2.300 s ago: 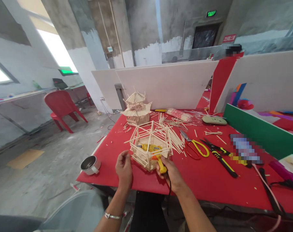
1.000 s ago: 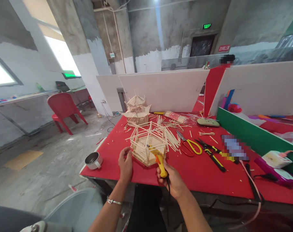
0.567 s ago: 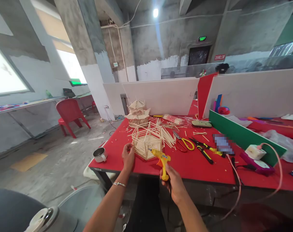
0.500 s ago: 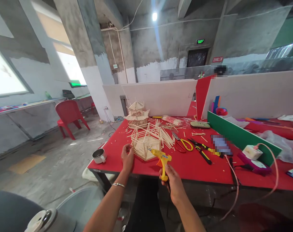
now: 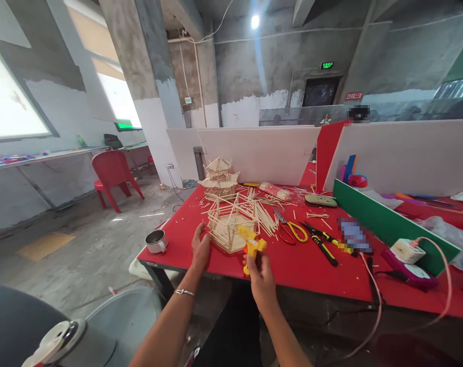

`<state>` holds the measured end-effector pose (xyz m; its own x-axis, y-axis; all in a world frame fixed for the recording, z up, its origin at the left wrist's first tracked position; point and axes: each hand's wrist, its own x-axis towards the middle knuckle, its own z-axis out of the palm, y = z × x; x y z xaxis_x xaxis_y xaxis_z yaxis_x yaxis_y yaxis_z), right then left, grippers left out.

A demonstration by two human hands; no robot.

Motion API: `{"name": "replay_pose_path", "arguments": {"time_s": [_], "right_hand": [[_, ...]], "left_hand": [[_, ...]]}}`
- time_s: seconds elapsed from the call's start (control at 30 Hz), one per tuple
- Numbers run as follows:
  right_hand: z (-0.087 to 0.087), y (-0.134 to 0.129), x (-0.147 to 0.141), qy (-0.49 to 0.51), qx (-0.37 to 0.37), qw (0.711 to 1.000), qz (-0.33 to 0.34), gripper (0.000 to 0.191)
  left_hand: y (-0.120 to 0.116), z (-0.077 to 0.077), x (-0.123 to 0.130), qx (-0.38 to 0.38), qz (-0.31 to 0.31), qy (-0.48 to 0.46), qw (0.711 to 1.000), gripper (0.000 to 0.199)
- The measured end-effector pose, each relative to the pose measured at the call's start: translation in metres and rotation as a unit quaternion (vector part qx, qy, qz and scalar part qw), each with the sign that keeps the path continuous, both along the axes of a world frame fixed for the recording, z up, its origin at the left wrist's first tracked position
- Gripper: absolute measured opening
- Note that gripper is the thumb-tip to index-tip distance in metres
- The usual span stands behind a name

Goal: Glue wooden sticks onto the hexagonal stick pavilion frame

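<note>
A hexagonal frame of thin wooden sticks (image 5: 228, 232) rests near the front edge of the red table (image 5: 292, 265). My left hand (image 5: 201, 245) is at its left side, fingers bent against the sticks; whether they pinch one is too small to tell. My right hand (image 5: 261, 275) is closed round the handle of a yellow glue gun (image 5: 252, 244), whose front end is over the frame's right front part. Behind stands a tiered stick pagoda (image 5: 219, 178). Loose sticks (image 5: 265, 216) lie to the right of the frame.
A metal cup (image 5: 156, 241) stands at the table's left corner. Scissors (image 5: 292, 227), pliers (image 5: 321, 244) and a phone (image 5: 354, 235) lie to the right. Beyond them are a green board (image 5: 392, 219) and a white plug adapter (image 5: 407, 251) with a pink cable.
My right hand has moved left with the glue gun, closer to the frame, and the gun is turned more inward. My left hand stays beside the frame. The camera view has shifted slightly.
</note>
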<state>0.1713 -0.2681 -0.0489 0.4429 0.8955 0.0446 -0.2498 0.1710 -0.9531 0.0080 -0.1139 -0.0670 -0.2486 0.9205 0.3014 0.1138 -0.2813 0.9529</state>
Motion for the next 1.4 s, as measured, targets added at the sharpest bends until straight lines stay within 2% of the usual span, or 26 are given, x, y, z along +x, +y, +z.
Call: {"name": "replay_pose_path", "arguments": {"time_s": [0.13,0.23,0.3,0.4,0.57,0.7,0.97,1.1,1.23,1.33,1.4], "right_hand": [[0.003,-0.008,-0.004,-0.095,0.004,0.995,0.030,0.049],[0.002,-0.015,-0.002,-0.149,0.010,0.989,0.023,0.039],[0.002,-0.017,0.000,-0.167,0.015,0.986,0.008,0.034],[0.002,-0.018,0.000,-0.183,0.031,0.983,-0.012,0.037],[0.000,-0.017,-0.004,-0.214,0.090,0.973,0.003,0.037],[-0.004,-0.015,0.000,-0.219,0.091,0.971,-0.010,0.036],[-0.004,-0.008,0.004,-0.200,0.073,0.977,-0.007,0.038],[-0.004,-0.008,0.001,-0.222,0.082,0.972,0.001,0.036],[-0.005,-0.016,0.004,-0.259,0.096,0.961,-0.019,0.034],[0.003,-0.024,0.015,-0.292,0.101,0.950,-0.051,0.031],[0.018,-0.024,0.025,-0.304,0.091,0.945,-0.078,0.028]], "left_hand": [[-0.001,0.000,-0.001,-0.020,-0.039,-0.012,0.999,0.059],[-0.001,0.000,-0.002,-0.030,-0.057,-0.011,0.998,0.068],[-0.002,-0.001,-0.003,-0.037,-0.065,-0.008,0.997,0.073],[-0.003,0.000,-0.004,-0.049,-0.081,-0.002,0.995,0.082],[-0.006,0.004,-0.006,-0.055,-0.108,0.012,0.993,0.094],[-0.008,0.007,-0.006,-0.054,-0.126,0.061,0.989,0.096],[-0.004,0.003,-0.009,-0.052,-0.093,0.111,0.988,0.108],[-0.003,0.001,-0.008,-0.059,-0.088,0.115,0.988,0.107],[-0.005,0.002,-0.008,-0.047,-0.080,0.159,0.983,0.105],[-0.007,0.002,-0.008,-0.038,-0.082,0.198,0.976,0.101],[-0.008,0.001,-0.009,-0.035,-0.080,0.222,0.971,0.099]]}}
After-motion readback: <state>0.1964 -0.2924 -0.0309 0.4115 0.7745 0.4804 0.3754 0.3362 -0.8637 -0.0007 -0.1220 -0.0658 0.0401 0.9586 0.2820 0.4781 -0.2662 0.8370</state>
